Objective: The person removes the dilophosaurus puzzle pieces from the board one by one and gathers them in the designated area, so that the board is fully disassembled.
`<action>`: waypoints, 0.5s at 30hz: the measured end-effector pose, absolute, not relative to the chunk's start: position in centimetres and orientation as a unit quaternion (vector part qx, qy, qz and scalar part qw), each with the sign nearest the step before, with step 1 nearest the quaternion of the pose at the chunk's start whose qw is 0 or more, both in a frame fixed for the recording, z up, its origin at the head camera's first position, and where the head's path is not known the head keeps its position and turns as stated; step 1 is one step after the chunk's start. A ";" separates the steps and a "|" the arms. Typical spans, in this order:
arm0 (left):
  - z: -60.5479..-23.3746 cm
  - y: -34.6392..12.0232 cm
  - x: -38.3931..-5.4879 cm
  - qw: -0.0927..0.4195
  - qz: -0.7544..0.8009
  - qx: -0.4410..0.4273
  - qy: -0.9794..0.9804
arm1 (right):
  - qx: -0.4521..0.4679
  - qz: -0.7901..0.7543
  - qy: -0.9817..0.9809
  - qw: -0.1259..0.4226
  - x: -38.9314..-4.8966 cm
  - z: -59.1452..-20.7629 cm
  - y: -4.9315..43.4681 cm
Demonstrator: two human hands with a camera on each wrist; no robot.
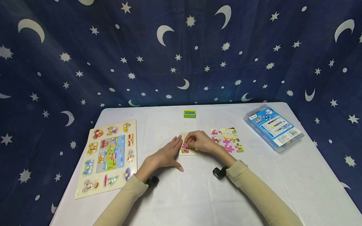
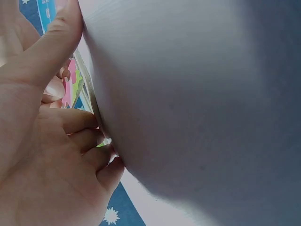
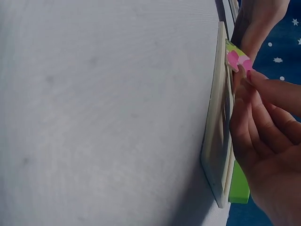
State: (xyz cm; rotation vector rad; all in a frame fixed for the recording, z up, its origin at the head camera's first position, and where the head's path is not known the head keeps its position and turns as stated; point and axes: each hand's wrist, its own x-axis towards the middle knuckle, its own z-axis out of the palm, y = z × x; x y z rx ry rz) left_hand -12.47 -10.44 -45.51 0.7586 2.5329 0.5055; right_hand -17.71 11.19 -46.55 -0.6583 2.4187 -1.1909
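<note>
A small wooden puzzle tray (image 1: 193,153) lies in the middle of the table, with a pink and green jigsaw piece (image 1: 185,151) in its near left corner. Over that corner my right hand (image 1: 200,141) pinches a pink jigsaw piece (image 3: 249,74) between thumb and fingertip, against the corner piece; most of the pinched piece is hidden. My left hand (image 1: 167,153) rests along the tray's left side, fingers extended and thumb spread toward me. In the left wrist view its fingertips are beside the tray edge (image 2: 88,87).
Loose jigsaw pieces (image 1: 227,141) lie in rows right of the tray. A wooden peg puzzle board (image 1: 110,191) is at left, a clear box with a blue label (image 1: 272,127) at back right, and a green block (image 1: 189,114) behind the tray. Dark star-patterned cloth hangs beyond.
</note>
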 end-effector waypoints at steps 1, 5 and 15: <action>-45.5 -10.4 -12.5 0.223 0.183 0.275 0.917 | -0.233 -0.423 0.856 0.182 -17.6 -46.5 11.2; -45.5 -10.4 -12.4 0.221 0.182 0.277 0.918 | -0.229 -0.427 0.857 0.177 -17.4 -46.3 11.5; -45.3 -10.3 -12.5 0.217 0.173 0.278 0.920 | -0.216 -0.453 0.849 0.164 -16.8 -45.6 13.5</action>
